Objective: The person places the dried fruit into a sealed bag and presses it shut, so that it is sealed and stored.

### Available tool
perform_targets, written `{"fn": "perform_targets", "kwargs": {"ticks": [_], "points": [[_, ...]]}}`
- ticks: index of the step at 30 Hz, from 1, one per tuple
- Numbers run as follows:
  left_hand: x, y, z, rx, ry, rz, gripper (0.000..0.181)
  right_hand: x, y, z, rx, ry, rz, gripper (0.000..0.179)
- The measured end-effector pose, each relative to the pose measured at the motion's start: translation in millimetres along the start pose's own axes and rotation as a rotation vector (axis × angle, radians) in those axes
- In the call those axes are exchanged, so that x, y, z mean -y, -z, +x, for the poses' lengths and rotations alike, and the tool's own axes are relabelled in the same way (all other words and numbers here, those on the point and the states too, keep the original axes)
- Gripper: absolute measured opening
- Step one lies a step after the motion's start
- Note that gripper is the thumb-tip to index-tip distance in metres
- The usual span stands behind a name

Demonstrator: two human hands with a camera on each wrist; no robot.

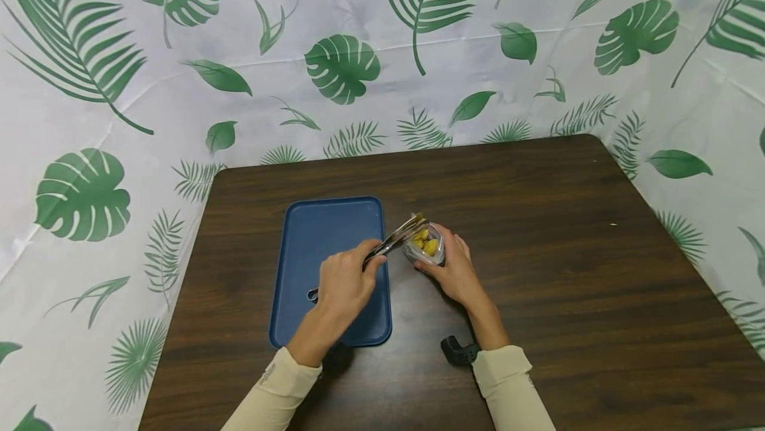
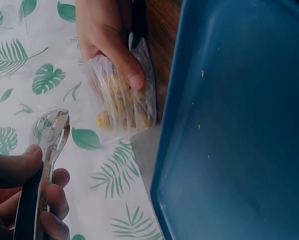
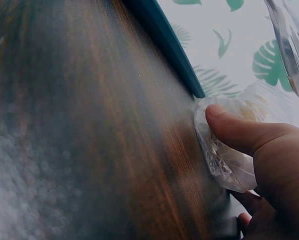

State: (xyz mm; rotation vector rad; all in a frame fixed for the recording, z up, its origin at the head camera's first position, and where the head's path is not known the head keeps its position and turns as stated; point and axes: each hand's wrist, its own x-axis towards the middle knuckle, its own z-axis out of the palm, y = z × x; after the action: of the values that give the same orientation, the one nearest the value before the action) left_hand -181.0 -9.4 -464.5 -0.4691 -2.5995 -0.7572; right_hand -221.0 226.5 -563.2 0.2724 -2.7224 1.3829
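Observation:
My left hand (image 1: 346, 278) grips metal tongs (image 1: 394, 240) with dark handles, their tips over the mouth of a clear plastic bag (image 1: 441, 257). A small yellowish bit shows at the tips in the head view; whether they pinch it I cannot tell. My right hand (image 1: 454, 270) holds the bag from its right side, thumb pressed along the plastic in the left wrist view. Yellow lumpy pieces (image 1: 430, 247) lie inside the bag. The left hand is above the right part of a blue tray (image 1: 311, 232).
The tray lies on a dark wood-grain table (image 1: 568, 252), with several tiny crumbs (image 2: 203, 74) on its surface. A black strap (image 1: 459, 351) is at the right wrist. Behind the table hangs a white leaf-print cloth (image 1: 263, 99). One small pale crumb (image 1: 613, 224) sits at the right.

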Motion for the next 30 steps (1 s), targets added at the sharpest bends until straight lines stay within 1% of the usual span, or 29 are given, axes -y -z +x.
{"fn": "perform_targets", "kwargs": {"ticks": [5,12,17,24,30], "points": [[-4.4,-3.2,2.3,0.026,-0.015,0.002,0.024,0.5,-0.7,0.0,-0.008,0.009,-0.017,0.086],[-8.1,-4.8,5.0,0.049,-0.008,0.009,0.024,2.3,-0.1,0.4,0.001,0.004,-0.038,0.086],[-8.8,-5.4,5.9,0.053,-0.007,0.010,0.024,2.0,-0.1,0.8,0.003,0.000,-0.037,0.086],[-9.1,-7.6,7.0,0.044,-0.017,-0.002,0.022,2.1,0.3,1.0,-0.001,0.003,-0.036,0.084],[-8.8,-7.6,8.2,0.057,-0.004,-0.010,0.034,1.1,0.8,1.3,-0.006,0.013,-0.040,0.075]]}}
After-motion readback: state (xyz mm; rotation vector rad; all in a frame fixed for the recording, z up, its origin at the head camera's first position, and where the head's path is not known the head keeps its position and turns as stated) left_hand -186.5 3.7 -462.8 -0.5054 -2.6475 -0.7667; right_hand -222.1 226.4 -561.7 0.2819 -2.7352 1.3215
